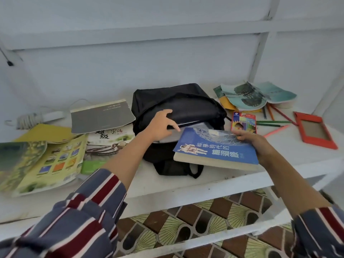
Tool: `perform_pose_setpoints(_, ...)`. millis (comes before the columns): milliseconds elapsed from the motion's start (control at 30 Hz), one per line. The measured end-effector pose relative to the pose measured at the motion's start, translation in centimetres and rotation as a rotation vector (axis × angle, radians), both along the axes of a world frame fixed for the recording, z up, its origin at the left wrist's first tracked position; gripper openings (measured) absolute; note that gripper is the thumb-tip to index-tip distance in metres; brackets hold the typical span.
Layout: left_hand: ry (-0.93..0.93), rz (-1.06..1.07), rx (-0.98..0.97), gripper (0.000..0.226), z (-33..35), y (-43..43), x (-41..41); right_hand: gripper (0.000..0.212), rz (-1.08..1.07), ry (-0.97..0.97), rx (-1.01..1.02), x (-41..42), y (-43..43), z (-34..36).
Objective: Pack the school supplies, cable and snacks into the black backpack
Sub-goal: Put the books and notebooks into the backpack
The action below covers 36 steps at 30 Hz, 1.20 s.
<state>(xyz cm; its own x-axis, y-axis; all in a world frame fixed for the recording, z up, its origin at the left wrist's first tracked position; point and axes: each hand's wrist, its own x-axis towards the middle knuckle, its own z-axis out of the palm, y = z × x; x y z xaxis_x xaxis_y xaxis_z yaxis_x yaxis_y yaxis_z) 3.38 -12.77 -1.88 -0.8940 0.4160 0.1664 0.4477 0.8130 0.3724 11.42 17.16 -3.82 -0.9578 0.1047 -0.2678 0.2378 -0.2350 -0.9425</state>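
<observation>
The black backpack [186, 103] lies on the white shelf [186, 185], its main zip open toward me. My left hand [161, 123] grips the upper flap of the opening and holds it up. My right hand [255, 144] holds a thick blue book [216, 148] by its right edge, the book's far corner at the mouth of the bag. Something pale shows inside the opening. A box of coloured pencils [243, 122] stands just right of the bag, with loose pencils [275, 123] beside it. A white cable and charger [37, 118] lie at the far left.
Several books lie left of the bag: a grey one [102, 118], a white and green one [106, 148], yellow-green ones [46, 161]. Teal booklets [256, 95] and an orange frame [314, 130] sit at the right. A wall stands close behind; patterned floor tiles show below.
</observation>
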Motion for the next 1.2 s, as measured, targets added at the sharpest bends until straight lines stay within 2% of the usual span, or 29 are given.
perform_pose_setpoints(167, 0.024, 0.035, -0.235, 0.039, -0.1, 1.1, -1.6, 0.027, 0.041, -0.011, 0.074, 0.1, 0.2, 0.3)
perform_pose_setpoints(433, -0.043, 0.052, -0.277, 0.050, 1.2, 1.2, -3.4, 0.025, 0.060, -0.014, -0.129, -0.3, -0.2, 0.7)
perform_pose_setpoints(633, 0.047, 0.071, -0.219, 0.051, 2.3, 1.2, -3.9, 0.028, 0.031, -0.003, -0.153, -1.7, -1.0, 1.0)
perform_pose_setpoints(867, 0.087, 0.078, -0.140, 0.051, 2.9, 0.7, -4.0, 0.028, -0.232, 0.076, -0.244, -3.6, -2.7, 0.2)
perform_pose_setpoints(967, 0.098, 0.061, -0.131, 0.051, 2.6, 0.6, -4.0, 0.021, -0.372, 0.072, -0.246, -4.0, -3.9, -0.6)
perform_pose_setpoints(1033, 0.104, 0.054, -0.130, 0.050, 2.5, 0.6, -3.9, 0.018, -0.457, 0.071, -0.188, -4.3, -5.2, -1.2)
perform_pose_setpoints(1100, 0.105, 0.045, -0.120, 0.050, 2.4, 0.6, -4.0, 0.025, -0.481, 0.088, -0.050, -4.9, -6.8, -1.8)
perform_pose_setpoints(1200, 0.097, 0.030, -0.104, 0.050, 2.5, 0.5, -4.1, 0.048, -0.193, 0.067, 0.240, -5.4, -8.6, -1.4)
